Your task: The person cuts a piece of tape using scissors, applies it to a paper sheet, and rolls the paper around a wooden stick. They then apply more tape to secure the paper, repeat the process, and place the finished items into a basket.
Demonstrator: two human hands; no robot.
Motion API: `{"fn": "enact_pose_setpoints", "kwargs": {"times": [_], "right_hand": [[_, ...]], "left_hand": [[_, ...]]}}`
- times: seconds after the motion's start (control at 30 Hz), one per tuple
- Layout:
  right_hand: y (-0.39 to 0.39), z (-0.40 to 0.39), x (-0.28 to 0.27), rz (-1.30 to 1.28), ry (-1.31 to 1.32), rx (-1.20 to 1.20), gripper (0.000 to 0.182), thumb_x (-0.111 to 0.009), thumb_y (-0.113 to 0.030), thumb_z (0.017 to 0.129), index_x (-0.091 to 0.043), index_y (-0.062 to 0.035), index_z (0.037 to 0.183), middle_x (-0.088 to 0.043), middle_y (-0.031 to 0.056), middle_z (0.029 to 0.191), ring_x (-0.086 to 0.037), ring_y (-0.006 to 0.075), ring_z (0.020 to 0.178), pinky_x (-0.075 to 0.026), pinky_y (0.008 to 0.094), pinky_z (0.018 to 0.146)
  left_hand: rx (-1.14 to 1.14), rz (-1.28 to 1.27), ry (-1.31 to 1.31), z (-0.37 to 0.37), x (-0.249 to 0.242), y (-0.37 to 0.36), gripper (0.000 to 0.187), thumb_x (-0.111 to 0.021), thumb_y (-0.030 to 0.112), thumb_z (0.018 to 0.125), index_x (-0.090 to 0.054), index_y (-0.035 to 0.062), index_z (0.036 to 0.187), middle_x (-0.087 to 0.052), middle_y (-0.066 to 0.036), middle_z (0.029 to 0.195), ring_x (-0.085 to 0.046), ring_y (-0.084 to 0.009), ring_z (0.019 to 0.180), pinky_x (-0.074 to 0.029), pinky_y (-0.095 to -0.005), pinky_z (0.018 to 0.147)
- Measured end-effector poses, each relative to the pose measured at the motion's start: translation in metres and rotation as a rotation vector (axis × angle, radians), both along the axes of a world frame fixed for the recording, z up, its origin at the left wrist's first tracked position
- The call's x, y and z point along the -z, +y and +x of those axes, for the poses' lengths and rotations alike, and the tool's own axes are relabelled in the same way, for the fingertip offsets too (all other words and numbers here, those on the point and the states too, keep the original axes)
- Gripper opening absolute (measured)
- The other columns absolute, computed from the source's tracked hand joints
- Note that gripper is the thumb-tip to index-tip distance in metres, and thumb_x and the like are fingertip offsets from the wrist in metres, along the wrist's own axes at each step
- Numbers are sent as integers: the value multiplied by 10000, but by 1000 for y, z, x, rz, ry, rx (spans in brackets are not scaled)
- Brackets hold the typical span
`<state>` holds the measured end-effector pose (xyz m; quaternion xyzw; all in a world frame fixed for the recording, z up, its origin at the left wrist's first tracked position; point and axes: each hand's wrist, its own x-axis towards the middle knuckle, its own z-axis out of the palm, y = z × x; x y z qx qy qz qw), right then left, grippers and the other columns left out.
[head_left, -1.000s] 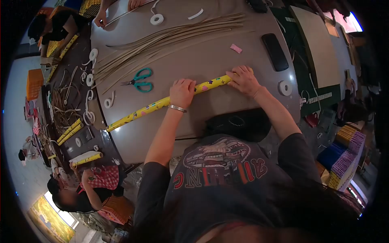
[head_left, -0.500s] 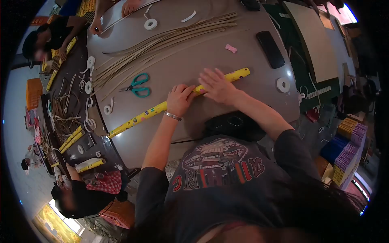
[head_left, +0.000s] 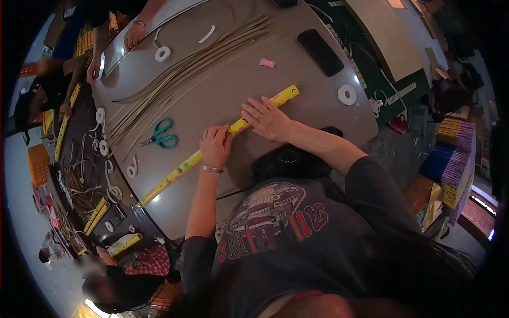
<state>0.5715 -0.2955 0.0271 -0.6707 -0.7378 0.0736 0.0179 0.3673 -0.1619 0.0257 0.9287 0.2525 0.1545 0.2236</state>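
Note:
A long rolled tube of yellow patterned paper (head_left: 180, 170) lies slantwise across the table in front of me. My left hand (head_left: 214, 147), with a bracelet at the wrist, has its fingers bent round the middle of the tube. Further up the tube, my right hand (head_left: 268, 121) rests flat on top with the fingers stretched out. Past my right hand, the tube's far end sticks out. Scissors with teal handles (head_left: 163, 134) lie left of my left hand, and a small roll of white tape (head_left: 132, 168) is below them.
Thin brown strips (head_left: 196, 63) spread across the table (head_left: 228, 95). A pink wrapped piece (head_left: 267, 63), a black phone-like case (head_left: 321, 52) and white tape rolls (head_left: 347, 95) lie around. Another person's hand (head_left: 134, 35) is at the far edge; co-workers sit on the left.
My right hand's fingers, blurred and lifted before, now lie on the tube. The tube looks rolled slightly, and my left hand still holds it. The whole view has shifted.

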Motion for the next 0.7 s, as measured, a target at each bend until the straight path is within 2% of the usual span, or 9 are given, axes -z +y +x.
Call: {"fn": "enact_pose_setpoints", "kwargs": {"times": [0.2,0.27,0.43,0.7], "right_hand": [[-22,46,8,129,5,65,542,-546,-330,934,-423,-114,1416,-398,116,1462,-339,318,1372,-240,526,1134],[-23,49,10,198,23,69,541,-617,-306,896,-463,-132,1384,-465,118,1401,-404,312,1322,-286,529,1109],[-18,48,1,146,64,94,517,-624,-292,892,-483,-131,1363,-479,114,1384,-410,301,1321,-296,521,1107],[-28,73,5,211,72,43,494,-626,-254,886,-496,-135,1348,-481,103,1382,-404,292,1335,-298,505,1117]], "left_hand": [[-16,13,75,2,-6,-4,323,-693,272,827,-662,162,1129,-608,-25,1021,-575,-258,967,-455,-426,771],[-10,10,88,10,-14,-11,347,-697,265,819,-653,166,1149,-603,-24,1032,-571,-258,975,-452,-429,780],[66,113,53,46,-3,-26,447,-711,212,781,-623,188,1218,-586,-12,1074,-570,-258,972,-452,-429,788],[81,223,6,51,5,-30,446,-701,194,794,-620,259,1228,-589,-3,1069,-579,-242,940,-467,-430,754]]}}
